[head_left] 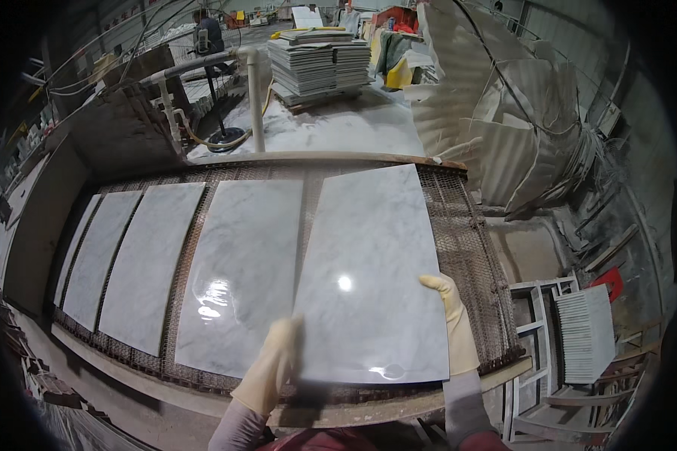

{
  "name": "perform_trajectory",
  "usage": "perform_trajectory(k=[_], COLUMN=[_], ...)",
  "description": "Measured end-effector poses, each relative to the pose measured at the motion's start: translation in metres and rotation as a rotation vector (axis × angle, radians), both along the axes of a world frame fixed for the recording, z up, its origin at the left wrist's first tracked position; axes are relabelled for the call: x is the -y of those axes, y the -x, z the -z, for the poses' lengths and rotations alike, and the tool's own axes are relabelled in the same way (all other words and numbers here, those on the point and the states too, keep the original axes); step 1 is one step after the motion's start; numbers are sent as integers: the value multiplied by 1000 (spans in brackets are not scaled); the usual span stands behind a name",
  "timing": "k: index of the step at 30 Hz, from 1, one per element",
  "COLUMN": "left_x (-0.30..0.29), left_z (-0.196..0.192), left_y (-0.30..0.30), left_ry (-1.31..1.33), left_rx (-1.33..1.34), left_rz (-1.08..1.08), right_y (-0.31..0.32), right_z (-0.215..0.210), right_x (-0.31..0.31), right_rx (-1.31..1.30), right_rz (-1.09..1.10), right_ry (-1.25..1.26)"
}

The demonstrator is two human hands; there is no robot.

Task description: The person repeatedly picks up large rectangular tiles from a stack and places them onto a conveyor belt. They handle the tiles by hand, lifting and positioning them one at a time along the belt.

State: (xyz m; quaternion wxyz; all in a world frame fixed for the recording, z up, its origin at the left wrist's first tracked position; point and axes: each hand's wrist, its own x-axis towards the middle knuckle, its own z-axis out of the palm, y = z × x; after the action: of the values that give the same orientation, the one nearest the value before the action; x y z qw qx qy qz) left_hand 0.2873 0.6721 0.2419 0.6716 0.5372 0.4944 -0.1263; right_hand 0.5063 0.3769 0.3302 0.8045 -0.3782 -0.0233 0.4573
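A pale grey-veined marble slab (376,278), wet and shiny, lies in front of me on a brown mesh conveyor bed (466,248). My right hand (455,319), in a cream rubber glove, grips its right edge, thumb on top and the other fingers mostly out of sight. By its near left corner is my left hand (267,368), gloved alike and blurred; its fingers are too smeared to make out. Just left of that slab rests a second marble slab (241,270), also glossy. Further left, narrower slabs (154,263) are set side by side.
A wooden rail (399,406) runs along the bed's near side. To the right, a metal frame (530,331) bears a row of upright tiles (583,334). Beyond the bed stand a white pipe (256,105), stacked slabs (320,64) and wrinkled sheeting (519,128). A person (209,34) is far back left.
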Motion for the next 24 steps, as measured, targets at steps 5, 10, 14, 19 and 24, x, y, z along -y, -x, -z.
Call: perform_trajectory(k=[5, 10, 14, 19, 24], left_x=[11, 34, 37, 48, 26], left_z=[29, 1, -30, -62, -85], left_y=[-16, -7, -7, -8, 15], left_ry=[-482, -187, -491, -400, -451], left_rx=[22, 19, -26, -97, 114], left_rz=[328, 0, 457, 404, 372], right_y=[-11, -7, -18, -32, -38], right_z=[18, 28, 48, 76, 99], right_x=[3, 14, 16, 16, 23], right_rx=[-10, 111, 79, 123, 225], right_rz=[47, 125, 121, 191, 136], right_ry=[119, 419, 608, 841, 981])
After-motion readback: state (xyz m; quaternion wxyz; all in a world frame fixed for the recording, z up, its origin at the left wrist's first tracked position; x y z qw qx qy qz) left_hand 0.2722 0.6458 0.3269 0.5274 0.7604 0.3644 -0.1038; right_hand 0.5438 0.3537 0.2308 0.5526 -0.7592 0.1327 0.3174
